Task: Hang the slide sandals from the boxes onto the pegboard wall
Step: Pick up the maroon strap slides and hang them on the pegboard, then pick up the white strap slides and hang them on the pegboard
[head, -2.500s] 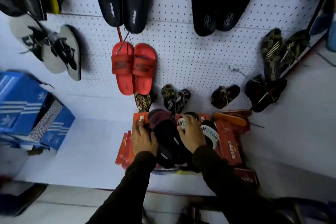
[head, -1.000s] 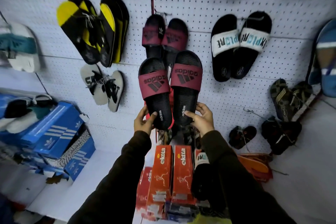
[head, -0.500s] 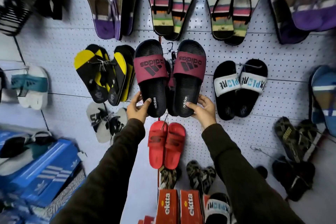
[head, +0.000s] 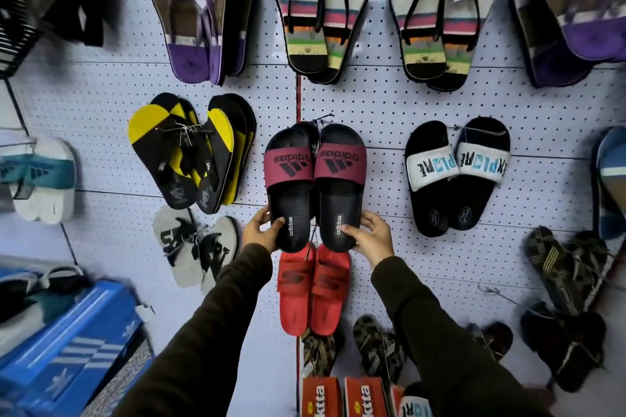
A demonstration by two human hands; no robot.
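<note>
- At your far left, blue Adidas shoe boxes (head: pixel 72 359) are stacked low beside the pegboard wall (head: pixel 382 101)
- Yellow-and-black flip-flops (head: pixel 189 149) hang left of centre, with grey printed flip-flops (head: pixel 194 245) just below them
- Your left hand (head: pixel 262 230) wraps the heel of the left Adidas slide (head: pixel 289 184), thumb on the footbed, fingers curled behind the sole
- The maroon-strapped pair sits flat against the wall, toes up, under the striped flip-flops (head: pixel 320 10) and above the red slides (head: pixel 313 288), whose toes it overlaps
- Your right hand (head: pixel 371 235) holds the heel of the right Adidas slide (head: pixel 340 184) the same way, thumb on top
- Orange Ektta boxes (head: pixel 342 396) stand at the bottom edge between your sleeves
- To the right hang black slides with white EXPLORE straps (head: pixel 457 173), apart from your pair
</note>
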